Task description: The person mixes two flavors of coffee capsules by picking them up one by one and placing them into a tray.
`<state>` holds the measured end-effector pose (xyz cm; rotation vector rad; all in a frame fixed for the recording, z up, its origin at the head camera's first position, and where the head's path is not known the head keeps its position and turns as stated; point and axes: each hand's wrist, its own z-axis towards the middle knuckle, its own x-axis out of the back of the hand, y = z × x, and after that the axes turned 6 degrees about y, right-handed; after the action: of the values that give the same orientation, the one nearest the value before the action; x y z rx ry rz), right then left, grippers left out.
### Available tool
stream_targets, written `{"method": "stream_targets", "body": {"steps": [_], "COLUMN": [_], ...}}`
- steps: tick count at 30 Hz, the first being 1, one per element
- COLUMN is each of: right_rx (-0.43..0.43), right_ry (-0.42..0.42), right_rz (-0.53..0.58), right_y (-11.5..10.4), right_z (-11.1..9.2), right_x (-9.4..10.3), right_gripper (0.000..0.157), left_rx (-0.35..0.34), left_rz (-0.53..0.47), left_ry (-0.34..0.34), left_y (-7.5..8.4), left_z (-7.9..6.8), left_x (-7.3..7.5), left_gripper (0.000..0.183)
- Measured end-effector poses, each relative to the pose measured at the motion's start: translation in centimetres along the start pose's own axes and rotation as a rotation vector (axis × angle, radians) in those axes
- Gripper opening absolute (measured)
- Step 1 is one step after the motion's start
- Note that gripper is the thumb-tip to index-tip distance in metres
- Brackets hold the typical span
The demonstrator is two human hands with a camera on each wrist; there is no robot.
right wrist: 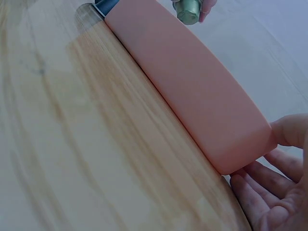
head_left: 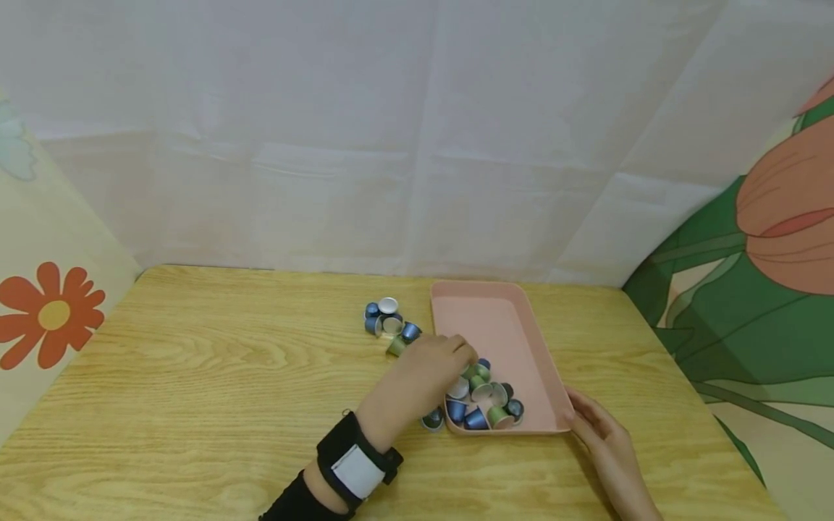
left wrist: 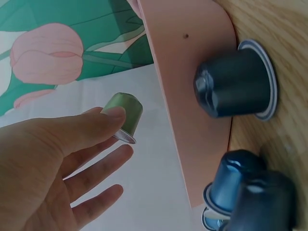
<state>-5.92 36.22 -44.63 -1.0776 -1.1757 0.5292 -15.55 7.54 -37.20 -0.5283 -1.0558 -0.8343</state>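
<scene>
L hand (left wrist: 45, 156) pinches a green cup-shaped capsule w/ silver rim (left wrist: 131, 108) at thumb tip, over pink rectangular tray (head_left: 482, 311); R hand (head_left: 610, 443) grips tray's near corner.

On the table (head_left: 195, 376), capsules (head_left: 476, 419) in the tray (head_left: 485, 311), other capsules (head_left: 410, 332) to its left.

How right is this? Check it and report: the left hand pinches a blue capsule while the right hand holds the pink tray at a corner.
The color is wrong: the left wrist view shows that the capsule pinched by the left hand is green. The right hand does hold the pink tray at a corner.
</scene>
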Motion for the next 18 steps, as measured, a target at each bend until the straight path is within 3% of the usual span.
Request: {"method": "stream_targets", "body": {"steps": [9, 18], "right_rx": [-0.02, -0.043], "right_ry": [0.002, 0.0], "right_rz": [-0.006, -0.021], "right_y": [-0.1, -0.2], "right_z": [0.0, 0.0], "right_x": [0.0, 0.0], "right_gripper": [0.06, 0.061], "left_rx": [-0.071, -0.086], "left_rz": [-0.004, -0.049], "left_ry": [0.071, 0.048], "left_y": [0.9, 1.4], "left_z": [0.0, 0.0], "left_x": [-0.4, -0.6], "left_gripper": [0.032, 0.037]}}
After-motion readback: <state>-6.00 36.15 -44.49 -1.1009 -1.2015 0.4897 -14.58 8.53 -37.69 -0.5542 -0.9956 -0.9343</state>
